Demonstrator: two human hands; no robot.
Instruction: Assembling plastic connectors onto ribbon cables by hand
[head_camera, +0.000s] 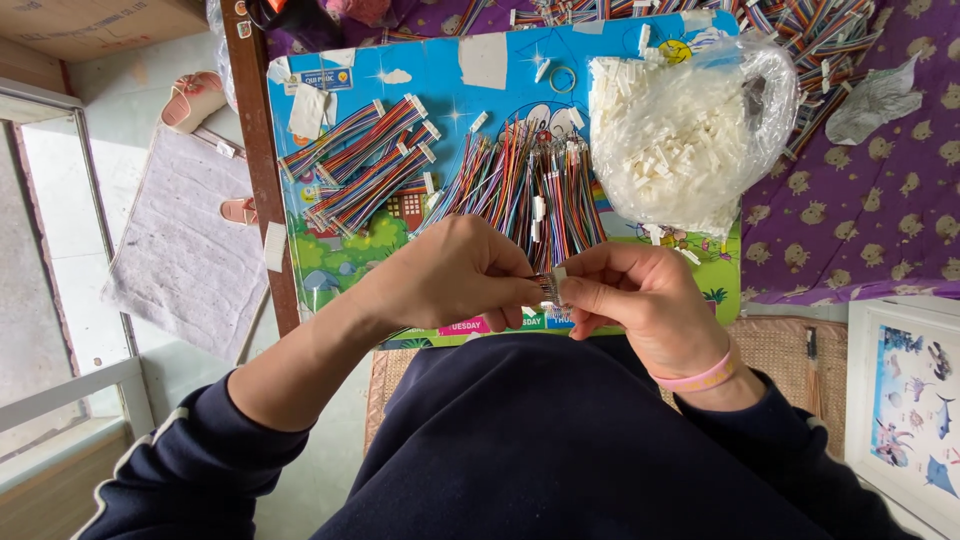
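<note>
**Head view: two hands pinching a ribbon-wire end**

Head camera, looking straight down over a dark navy top onto a colourful picture board (640, 290) at mid-frame.

Left hand (450, 275) and right hand (630, 300) meeting near the board's near edge — fingertips pressed together on the stripped end of a multicoloured wire bundle (553, 285). Left thumb and forefinger pinching the wire tips from the left; right fingers closed on the same spot from the right, possibly around a small white connector, too small to tell for sure. Pink wristband (700, 378) on the right wrist.

Beyond the hands, towards the far side of the board: a fanned row of loose rainbow wires (530, 185), bare ends pointing near. Left of that fan, finished cable assemblies (365, 160) with white plugs on their ends, lying in a slanted heap. Right of the fan, touching the board's right part — a clear plastic bag (690, 130) full of small white connector housings, mouth open at the right.

Far right, a purple patterned cloth (860, 200) with more wire bundles (810, 30) along the far edge. Near right corner, a white-framed sea-creature picture (910, 400). Left of the board, well apart, a grey mat (185, 250) on the floor with a pink slipper (190, 100) just beyond it.
</note>
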